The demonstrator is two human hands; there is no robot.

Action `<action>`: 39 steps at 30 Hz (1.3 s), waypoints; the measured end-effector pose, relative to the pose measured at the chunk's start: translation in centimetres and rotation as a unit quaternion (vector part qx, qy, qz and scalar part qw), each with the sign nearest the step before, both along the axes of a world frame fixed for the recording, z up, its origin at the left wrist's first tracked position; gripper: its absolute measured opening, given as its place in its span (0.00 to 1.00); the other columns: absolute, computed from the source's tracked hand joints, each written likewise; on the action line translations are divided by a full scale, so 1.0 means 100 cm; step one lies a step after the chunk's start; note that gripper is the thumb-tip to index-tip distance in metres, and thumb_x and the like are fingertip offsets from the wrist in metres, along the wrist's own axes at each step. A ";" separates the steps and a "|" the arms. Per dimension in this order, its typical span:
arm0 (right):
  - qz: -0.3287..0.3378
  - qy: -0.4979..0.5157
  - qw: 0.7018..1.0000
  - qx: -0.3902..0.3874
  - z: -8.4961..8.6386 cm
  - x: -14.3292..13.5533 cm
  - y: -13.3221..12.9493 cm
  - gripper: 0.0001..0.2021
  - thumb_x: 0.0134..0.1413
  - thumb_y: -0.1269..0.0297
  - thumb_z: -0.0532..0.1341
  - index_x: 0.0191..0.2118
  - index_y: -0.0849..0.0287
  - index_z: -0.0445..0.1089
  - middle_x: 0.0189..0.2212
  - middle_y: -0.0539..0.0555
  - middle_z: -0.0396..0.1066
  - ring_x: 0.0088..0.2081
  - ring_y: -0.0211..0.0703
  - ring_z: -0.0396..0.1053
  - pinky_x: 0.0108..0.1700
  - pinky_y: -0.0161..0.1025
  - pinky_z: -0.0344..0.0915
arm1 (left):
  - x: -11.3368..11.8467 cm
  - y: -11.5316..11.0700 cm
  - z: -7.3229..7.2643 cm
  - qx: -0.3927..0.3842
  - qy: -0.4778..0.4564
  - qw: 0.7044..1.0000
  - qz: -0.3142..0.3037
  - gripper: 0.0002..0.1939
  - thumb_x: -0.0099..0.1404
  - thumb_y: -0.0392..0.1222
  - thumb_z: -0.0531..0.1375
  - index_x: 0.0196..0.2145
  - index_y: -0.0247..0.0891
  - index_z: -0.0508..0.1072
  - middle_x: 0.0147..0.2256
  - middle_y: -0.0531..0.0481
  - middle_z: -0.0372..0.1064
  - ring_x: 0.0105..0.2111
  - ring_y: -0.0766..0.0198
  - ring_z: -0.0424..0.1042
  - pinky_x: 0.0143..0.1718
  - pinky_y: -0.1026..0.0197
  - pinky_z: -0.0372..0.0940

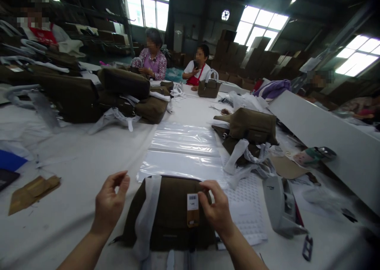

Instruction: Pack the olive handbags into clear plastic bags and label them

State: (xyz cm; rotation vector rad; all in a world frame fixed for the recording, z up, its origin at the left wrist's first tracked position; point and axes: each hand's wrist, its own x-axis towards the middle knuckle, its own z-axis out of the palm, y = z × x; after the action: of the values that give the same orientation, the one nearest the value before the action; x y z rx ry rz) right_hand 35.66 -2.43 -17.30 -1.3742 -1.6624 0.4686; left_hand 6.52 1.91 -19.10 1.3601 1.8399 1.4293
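Note:
An olive-brown bag (pixel 172 218) lies on the white table in front of me, a strip of white wrapping (pixel 147 214) across its left part. A paper tag (pixel 192 210) with a barcode label rests on the bag's right part. My right hand (pixel 215 204) is at the bag's upper right edge, thumb beside the tag and fingers curved apart; nothing shows between them. Left of the bag, my left hand (pixel 111 201) is raised with its thumb and fingers curled but apart, holding nothing. Clear plastic sheets (pixel 182 151) lie just beyond the bag.
Piled olive bags (pixel 124 88) stand at the back left, and wrapped bags (pixel 249 125) at the right. A tape dispenser (pixel 282 206) and a bottle (pixel 314 154) are on the right. Brown paper (pixel 32 193) lies left. Several people sit around the table.

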 end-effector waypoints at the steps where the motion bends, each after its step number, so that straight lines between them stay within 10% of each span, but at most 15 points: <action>1: 0.049 -0.010 0.998 -0.033 0.005 -0.017 -0.005 0.14 0.53 0.64 0.57 0.46 0.56 0.64 0.36 0.54 0.69 0.36 0.43 0.68 0.41 0.41 0.68 | 0.001 -0.012 -0.005 -0.040 0.020 0.998 -0.035 0.20 0.56 0.56 0.58 0.40 0.40 0.69 0.34 0.51 0.69 0.35 0.60 0.70 0.40 0.59 0.66; 5: 0.171 -0.086 0.974 -0.118 0.003 -0.079 -0.010 0.35 0.46 0.63 0.62 0.59 0.59 0.50 0.41 0.56 0.67 0.38 0.46 0.67 0.43 0.43 0.68 | 0.012 -0.053 -0.028 -0.109 0.032 0.984 -0.140 0.19 0.59 0.55 0.56 0.42 0.39 0.67 0.33 0.50 0.69 0.32 0.60 0.71 0.33 0.59 0.68; 9: 0.209 -0.119 0.966 -0.093 -0.011 -0.102 0.001 0.28 0.48 0.72 0.57 0.56 0.53 0.55 0.40 0.53 0.67 0.39 0.41 0.67 0.45 0.37 0.66 | 0.021 -0.065 -0.044 0.028 0.130 0.977 -0.167 0.15 0.63 0.48 0.54 0.44 0.40 0.67 0.45 0.44 0.67 0.45 0.56 0.69 0.46 0.54 0.67; 16: 0.161 -0.332 0.929 0.008 -0.036 -0.096 0.009 0.25 0.57 0.58 0.52 0.60 0.56 0.52 0.61 0.56 0.51 0.62 0.57 0.44 0.59 0.57 0.47 | 0.022 -0.045 -0.078 0.141 0.486 0.836 -0.213 0.32 0.64 0.42 0.51 0.63 0.39 0.45 0.58 0.42 0.56 0.60 0.48 0.50 0.57 0.41 0.51; 20: 0.156 -0.318 0.935 0.002 -0.027 -0.095 0.005 0.25 0.58 0.57 0.52 0.61 0.54 0.51 0.62 0.54 0.50 0.63 0.56 0.41 0.61 0.58 0.43 | 0.015 -0.046 -0.077 0.109 0.448 0.852 -0.248 0.32 0.65 0.43 0.50 0.63 0.41 0.41 0.60 0.44 0.53 0.62 0.51 0.45 0.57 0.43 0.51; 25: 0.045 -0.223 0.974 0.004 -0.001 -0.054 0.012 0.21 0.54 0.65 0.55 0.55 0.53 0.60 0.59 0.55 0.55 0.62 0.53 0.44 0.60 0.56 0.49 | 0.000 -0.044 -0.048 0.078 0.220 0.942 -0.242 0.22 0.67 0.41 0.46 0.58 0.47 0.56 0.60 0.50 0.52 0.60 0.58 0.50 0.59 0.51 0.52; 30: -0.060 -0.089 0.994 -0.015 -0.014 0.014 0.038 0.13 0.54 0.65 0.54 0.45 0.56 0.68 0.49 0.58 0.65 0.52 0.50 0.60 0.55 0.52 0.58 | -0.013 -0.014 -0.034 0.016 0.027 0.991 -0.129 0.18 0.66 0.50 0.47 0.48 0.41 0.67 0.52 0.48 0.64 0.53 0.58 0.62 0.57 0.54 0.55; 34: -0.072 -0.010 0.994 -0.080 -0.047 0.052 0.062 0.12 0.53 0.61 0.54 0.40 0.59 0.70 0.40 0.57 0.70 0.42 0.47 0.67 0.47 0.46 0.64 | -0.022 0.039 -0.044 -0.057 0.054 0.996 -0.050 0.25 0.64 0.57 0.44 0.46 0.35 0.66 0.46 0.43 0.68 0.45 0.56 0.69 0.50 0.54 0.62; 39: -0.032 -0.033 0.980 -0.192 -0.099 0.064 0.098 0.09 0.48 0.64 0.58 0.33 0.60 0.73 0.28 0.53 0.72 0.31 0.42 0.68 0.38 0.38 0.65 | 0.003 0.117 -0.064 -0.123 0.159 0.949 -0.242 0.17 0.56 0.54 0.55 0.34 0.39 0.73 0.34 0.49 0.73 0.35 0.60 0.70 0.40 0.61 0.64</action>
State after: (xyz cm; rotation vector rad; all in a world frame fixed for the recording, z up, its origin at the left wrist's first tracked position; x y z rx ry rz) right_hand 42.10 7.39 -27.16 -1.7335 -1.6297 0.7410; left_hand 6.81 13.60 -25.53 1.8240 1.6312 0.7403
